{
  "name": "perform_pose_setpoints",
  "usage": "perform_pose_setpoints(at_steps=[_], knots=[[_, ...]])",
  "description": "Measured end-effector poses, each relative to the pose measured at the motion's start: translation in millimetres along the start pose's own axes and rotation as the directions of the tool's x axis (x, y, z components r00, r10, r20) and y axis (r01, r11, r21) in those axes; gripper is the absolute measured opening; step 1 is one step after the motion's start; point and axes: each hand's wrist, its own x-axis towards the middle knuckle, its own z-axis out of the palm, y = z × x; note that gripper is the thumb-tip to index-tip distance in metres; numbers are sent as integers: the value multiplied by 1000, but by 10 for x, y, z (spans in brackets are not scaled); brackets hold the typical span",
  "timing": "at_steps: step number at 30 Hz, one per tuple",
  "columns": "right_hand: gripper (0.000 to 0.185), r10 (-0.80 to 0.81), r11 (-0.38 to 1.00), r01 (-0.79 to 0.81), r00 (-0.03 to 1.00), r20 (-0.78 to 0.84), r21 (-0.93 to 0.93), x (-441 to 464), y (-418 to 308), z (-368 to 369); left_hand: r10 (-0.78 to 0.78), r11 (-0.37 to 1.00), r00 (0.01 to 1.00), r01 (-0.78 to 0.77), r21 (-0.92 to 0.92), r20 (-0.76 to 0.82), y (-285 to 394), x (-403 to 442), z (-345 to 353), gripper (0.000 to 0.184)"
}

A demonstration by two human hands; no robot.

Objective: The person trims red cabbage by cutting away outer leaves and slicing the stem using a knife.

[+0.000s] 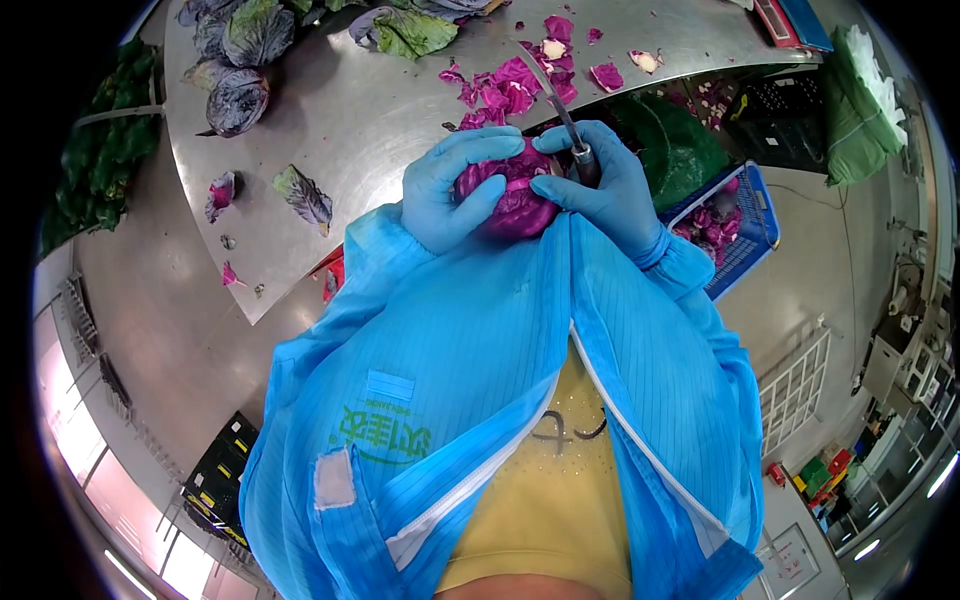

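A purple-red cabbage (515, 205) is held close to my chest at the table's near edge. My left hand (445, 185), in a blue glove, wraps around its left side with the thumb on the front. From the right, the fingers and thumb of my right hand (610, 190), also gloved, press on the cabbage. A knife (583, 160) with a dark handle is tucked in that same hand, its slim blade pointing up and away over the table. Torn purple leaves (505, 90) lie just beyond the cabbage on the metal table (330, 130).
Whole cabbages (240, 100) with dull outer leaves sit at the table's far left. Loose leaves (305, 198) lie nearer its left corner. To my right are a blue crate (765, 225) containing purple cabbage, a green bag (680, 140), and a black crate (775, 125).
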Motion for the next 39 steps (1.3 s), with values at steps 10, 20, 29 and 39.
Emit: perform_pose_setpoints(at_steps=[10, 20, 29, 39], knots=[[31, -110, 867, 135, 991, 80, -480, 68, -218, -132, -143, 988, 989, 141, 64, 22, 87, 49, 45, 38], [17, -198, 923, 140, 972, -129, -359, 7, -49, -43, -243, 970, 969, 243, -14, -54, 27, 54, 98, 42], [28, -154, 973, 132, 982, -107, -190, -39, 23, -46, -235, 972, 970, 235, -10, -61, -5, 64, 115, 42], [30, -117, 936, 99, 993, -31, -338, -16, -23, -99, -130, 990, 992, 130, 48, -7, -9, 91, 75, 43]])
